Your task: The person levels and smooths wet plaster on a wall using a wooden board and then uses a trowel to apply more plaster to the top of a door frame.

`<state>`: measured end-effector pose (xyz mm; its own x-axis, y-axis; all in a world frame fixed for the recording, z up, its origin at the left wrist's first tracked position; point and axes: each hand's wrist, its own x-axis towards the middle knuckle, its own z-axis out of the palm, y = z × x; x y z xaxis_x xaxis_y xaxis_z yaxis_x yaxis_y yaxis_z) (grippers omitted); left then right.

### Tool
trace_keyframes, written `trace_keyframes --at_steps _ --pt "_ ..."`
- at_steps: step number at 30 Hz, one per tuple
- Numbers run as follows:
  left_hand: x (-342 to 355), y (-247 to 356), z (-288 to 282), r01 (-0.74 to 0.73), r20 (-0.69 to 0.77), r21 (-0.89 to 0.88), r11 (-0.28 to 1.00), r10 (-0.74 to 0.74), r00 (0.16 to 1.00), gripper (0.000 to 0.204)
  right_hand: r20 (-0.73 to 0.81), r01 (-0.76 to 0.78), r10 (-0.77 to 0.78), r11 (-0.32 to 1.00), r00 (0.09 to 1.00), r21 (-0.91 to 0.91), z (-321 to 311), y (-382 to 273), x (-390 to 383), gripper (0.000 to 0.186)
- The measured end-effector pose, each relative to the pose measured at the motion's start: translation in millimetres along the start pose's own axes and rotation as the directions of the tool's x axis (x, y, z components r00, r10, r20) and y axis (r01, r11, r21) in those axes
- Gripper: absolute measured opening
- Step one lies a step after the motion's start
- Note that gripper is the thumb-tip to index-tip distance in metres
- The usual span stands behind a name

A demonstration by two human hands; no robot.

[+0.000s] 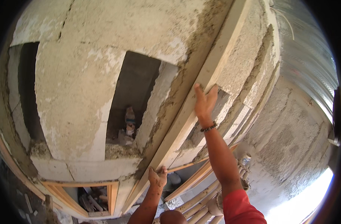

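A long pale straightedge (185, 106) runs slantwise across the view, lying along a strip of brown mortar (166, 108) on the wall. Higher up, my right hand (205, 104) is closed around it, thumb and fingers at its edges; a dark beaded bracelet (209, 127) circles that wrist. Lower down, my left hand (158, 178) grips the same straightedge near its bottom part. Specks of mortar dot my left forearm. My palms and the face of the straightedge against the wall are hidden.
The patchy block wall (77, 86) has several openings; one opening (135, 78) shows rubble inside. Wooden frames (112, 198) line openings lower down. Bamboo poles (198, 198) stand below my right arm. A rough plastered wall (290, 138) rises at right, beside corrugated metal sheeting (308, 56).
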<state>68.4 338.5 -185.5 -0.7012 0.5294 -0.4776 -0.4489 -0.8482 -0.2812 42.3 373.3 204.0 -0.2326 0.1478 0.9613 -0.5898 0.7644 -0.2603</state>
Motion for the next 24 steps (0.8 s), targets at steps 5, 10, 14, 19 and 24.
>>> trace_keyframes --at_steps 5,10,14,19,24 --pt "46.9 37.4 -56.5 -0.008 -0.217 -0.057 0.998 -0.004 0.976 0.046 -0.041 0.049 -0.048 0.999 0.998 0.017 0.4 10.4 1.5 0.052" --pt "83.6 43.6 -78.2 -0.028 -0.290 -0.056 0.998 0.010 0.957 0.045 0.028 -0.026 0.025 0.999 0.999 0.035 4.2 5.4 -4.1 0.042" --pt "96.6 64.3 -116.2 -0.065 -0.351 -0.027 0.998 0.051 0.935 0.049 0.016 -0.094 0.094 0.996 0.995 -0.002 12.9 5.5 -43.9 0.045" --pt "135.0 108.7 -183.2 -0.112 -0.378 0.003 0.994 0.104 0.920 0.048 0.063 -0.132 0.136 0.989 0.989 -0.064 21.1 10.0 -122.9 0.069" --pt "156.5 116.9 -208.4 -0.032 -0.412 -0.098 0.995 -0.012 0.911 0.045 0.091 -0.060 0.063 0.998 0.994 -0.030 17.6 6.1 -134.4 0.056"
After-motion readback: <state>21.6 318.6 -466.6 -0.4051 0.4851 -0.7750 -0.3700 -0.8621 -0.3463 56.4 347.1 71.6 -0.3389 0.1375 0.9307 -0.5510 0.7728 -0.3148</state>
